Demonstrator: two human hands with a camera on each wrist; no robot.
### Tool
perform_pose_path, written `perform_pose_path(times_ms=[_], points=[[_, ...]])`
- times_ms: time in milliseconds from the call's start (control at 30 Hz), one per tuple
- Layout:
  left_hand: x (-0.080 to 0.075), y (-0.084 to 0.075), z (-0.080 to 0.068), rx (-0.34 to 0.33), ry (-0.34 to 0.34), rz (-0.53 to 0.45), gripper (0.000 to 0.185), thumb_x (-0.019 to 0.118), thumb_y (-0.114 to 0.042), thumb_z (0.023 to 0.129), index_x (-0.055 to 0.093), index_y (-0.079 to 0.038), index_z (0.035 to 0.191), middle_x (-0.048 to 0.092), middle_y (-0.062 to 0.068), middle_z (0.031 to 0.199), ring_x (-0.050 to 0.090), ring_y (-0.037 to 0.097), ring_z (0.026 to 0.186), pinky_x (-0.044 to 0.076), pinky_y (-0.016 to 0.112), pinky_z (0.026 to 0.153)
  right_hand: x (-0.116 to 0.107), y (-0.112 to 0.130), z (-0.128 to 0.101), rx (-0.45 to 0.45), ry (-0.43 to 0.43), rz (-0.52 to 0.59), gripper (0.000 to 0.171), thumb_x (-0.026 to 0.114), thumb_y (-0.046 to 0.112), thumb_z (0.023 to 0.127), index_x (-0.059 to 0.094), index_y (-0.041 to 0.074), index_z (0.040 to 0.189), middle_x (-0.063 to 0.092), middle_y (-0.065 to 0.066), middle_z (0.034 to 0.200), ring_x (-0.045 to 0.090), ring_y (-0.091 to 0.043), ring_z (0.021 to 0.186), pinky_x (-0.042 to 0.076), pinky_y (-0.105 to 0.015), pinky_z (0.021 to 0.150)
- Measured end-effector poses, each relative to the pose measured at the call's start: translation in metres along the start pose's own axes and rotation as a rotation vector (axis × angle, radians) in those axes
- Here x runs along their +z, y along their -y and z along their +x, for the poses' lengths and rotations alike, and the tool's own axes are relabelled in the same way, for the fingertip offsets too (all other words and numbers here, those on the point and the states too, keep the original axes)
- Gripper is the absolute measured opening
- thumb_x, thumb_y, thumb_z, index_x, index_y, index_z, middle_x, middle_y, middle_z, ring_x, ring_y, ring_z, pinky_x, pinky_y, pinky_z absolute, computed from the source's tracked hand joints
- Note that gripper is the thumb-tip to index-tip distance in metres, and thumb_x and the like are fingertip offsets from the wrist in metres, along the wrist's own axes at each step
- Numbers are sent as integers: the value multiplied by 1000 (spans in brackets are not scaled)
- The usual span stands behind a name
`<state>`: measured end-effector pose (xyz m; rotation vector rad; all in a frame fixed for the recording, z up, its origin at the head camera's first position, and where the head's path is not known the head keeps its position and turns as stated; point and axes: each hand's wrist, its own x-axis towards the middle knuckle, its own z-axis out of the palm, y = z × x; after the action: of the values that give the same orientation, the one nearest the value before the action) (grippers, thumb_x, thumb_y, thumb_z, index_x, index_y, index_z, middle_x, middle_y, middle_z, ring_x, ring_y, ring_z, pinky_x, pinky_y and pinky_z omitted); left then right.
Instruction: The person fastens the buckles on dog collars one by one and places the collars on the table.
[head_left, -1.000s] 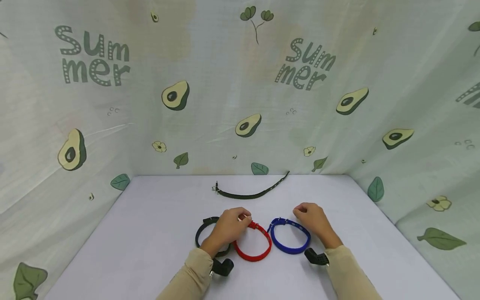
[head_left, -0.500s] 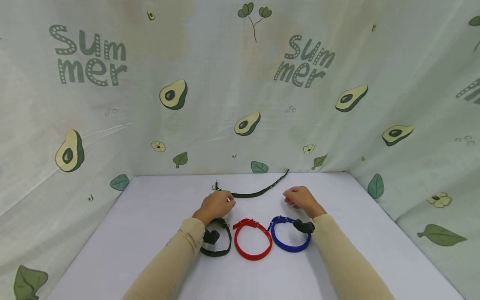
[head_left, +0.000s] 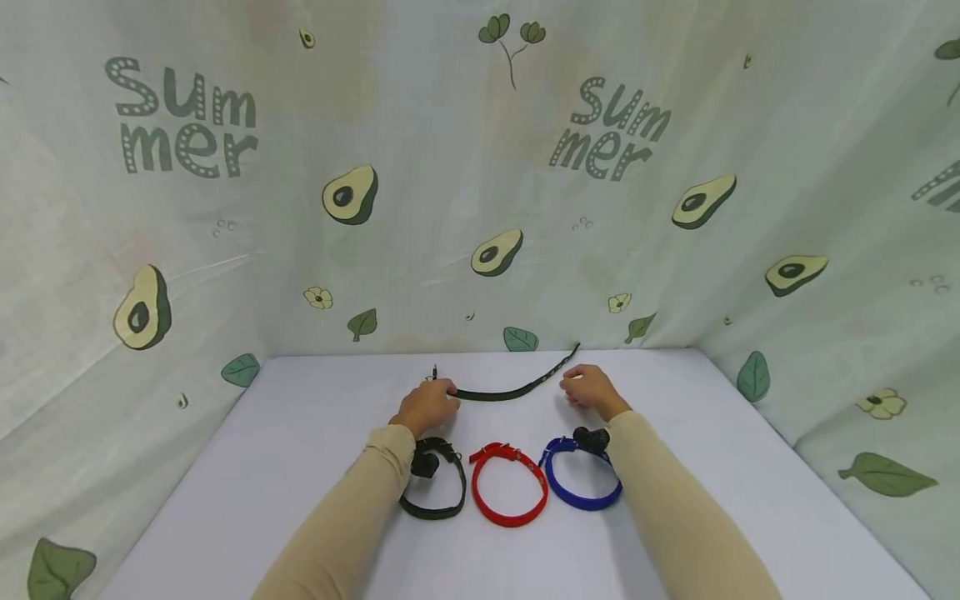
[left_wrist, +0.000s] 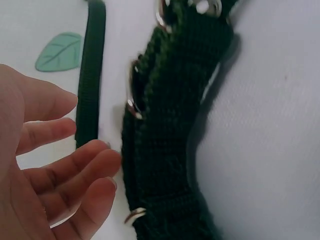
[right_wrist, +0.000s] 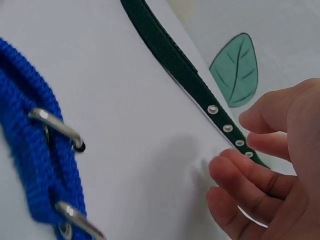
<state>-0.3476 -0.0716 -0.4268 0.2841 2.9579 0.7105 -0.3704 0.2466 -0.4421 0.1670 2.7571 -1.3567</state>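
A dark green collar lies unbuckled across the back of the table, its right end pierced with metal eyelets. My left hand is at its buckle end, which it mostly hides; in the left wrist view the thumb and index finger come right up to the strap's edge, spread apart. Beside the eyelet end is my right hand. Its thumb and loosely bent fingers reach around the tip without visibly closing on it.
Closer to the front, three collars are buckled into rings: a dark green one under the left wrist, a red one in the middle and a blue one under the right wrist. A printed cloth hangs behind the white table.
Both hands have moved away from the buckled collars toward the back, the left from the red one and the right from beside the blue one, up to the unbuckled collar's two ends.
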Motion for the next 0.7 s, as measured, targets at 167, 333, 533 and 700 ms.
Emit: perform_pose_path(times_ms=[167, 333, 533, 700], points=[[4, 5, 7, -2, -11, -3, 34, 62, -23, 98, 64, -11, 130, 64, 12, 130, 59, 26, 101, 50, 45, 83, 8, -2, 12, -18, -6, -106, 46, 62, 23, 95, 59, 0, 134, 68, -6, 83, 60, -17, 71, 49, -31, 70], [6, 7, 14, -7, -39, -20, 39, 62, -21, 97, 61, -15, 135, 62, 13, 134, 58, 33, 121, 48, 52, 96, 12, -5, 16, -76, -16, -186, 43, 61, 23, 95, 62, 0, 131, 70, -11, 92, 61, -26, 90, 48, -44, 90], [10, 9, 18, 16, 0, -61, 42, 59, -18, 98, 60, -15, 139, 56, 13, 142, 47, 37, 135, 40, 55, 106, 15, -7, 13, -87, -19, -188, 46, 58, 24, 97, 58, 3, 138, 51, -24, 142, 42, -43, 134, 31, -57, 112], [9, 10, 22, 18, 49, -45, 41, 60, -18, 98, 61, -16, 139, 56, 13, 143, 45, 36, 136, 38, 54, 108, 24, -5, 15, -80, 23, -220, 55, 56, 30, 100, 47, 4, 148, 40, -25, 153, 31, -46, 142, 25, -58, 114]])
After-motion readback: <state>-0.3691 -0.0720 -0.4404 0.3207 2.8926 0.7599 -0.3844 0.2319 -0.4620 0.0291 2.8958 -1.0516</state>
